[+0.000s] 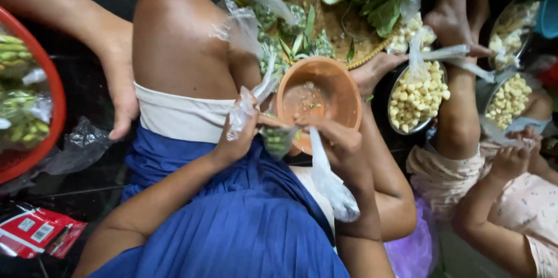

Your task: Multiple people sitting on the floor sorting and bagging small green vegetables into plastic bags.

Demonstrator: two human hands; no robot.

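Left hand and right hand pinch small filled bag shut between them, close over orange bowl; spare empty bags trail from fists.

dark floor carries red packets, crumpled plastic, red basin.

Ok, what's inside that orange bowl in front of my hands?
The orange bowl holds only a thin wet smear with a few green and pale scraps at the bottom. The right hand and a clear plastic bag cover its near rim, so that edge is hidden.
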